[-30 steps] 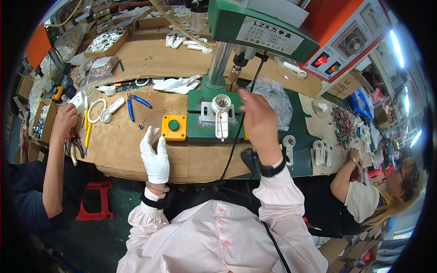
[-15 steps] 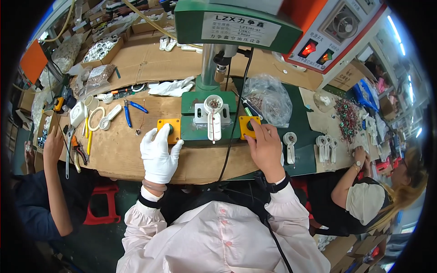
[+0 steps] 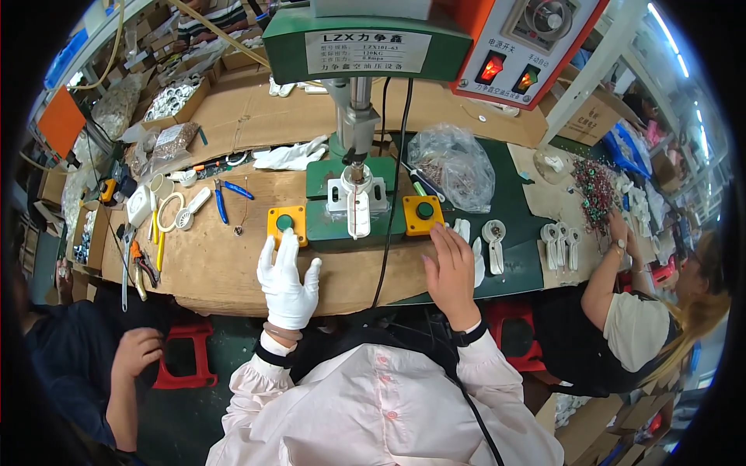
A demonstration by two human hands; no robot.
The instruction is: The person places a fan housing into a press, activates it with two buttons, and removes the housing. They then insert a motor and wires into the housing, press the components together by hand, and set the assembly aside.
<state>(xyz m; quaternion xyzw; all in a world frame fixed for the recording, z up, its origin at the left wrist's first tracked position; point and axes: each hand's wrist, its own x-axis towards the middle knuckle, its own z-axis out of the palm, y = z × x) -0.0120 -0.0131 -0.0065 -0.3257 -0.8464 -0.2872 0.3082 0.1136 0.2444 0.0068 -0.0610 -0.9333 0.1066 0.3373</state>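
Note:
My left hand [image 3: 289, 289], in a white glove, is held open with fingers apart just below the left yellow button box [image 3: 273, 227]. Bare, my right hand [image 3: 451, 273] lies open with its fingers stretched out, near the lower edge of the right yellow button box [image 3: 416, 226]. Neither hand holds anything. Between the boxes stands a green press [image 3: 346, 234]. Its metal ram [image 3: 358, 152] is down at the round cup of a white plastic part with a handle [image 3: 358, 218], set in a metal fixture. The ram hides the cup's inside.
More white handled parts [image 3: 494, 250] lie at the right, by a bag of small pieces [image 3: 458, 167]. Blue-handled pliers [image 3: 221, 203] and other tools are at the left. A black cable [image 3: 391, 225] hangs before the press. Co-workers sit on both sides.
The ram has come down to the white part. Both my hands have drawn back from the button boxes toward me. The left co-worker's hand has moved down off the table.

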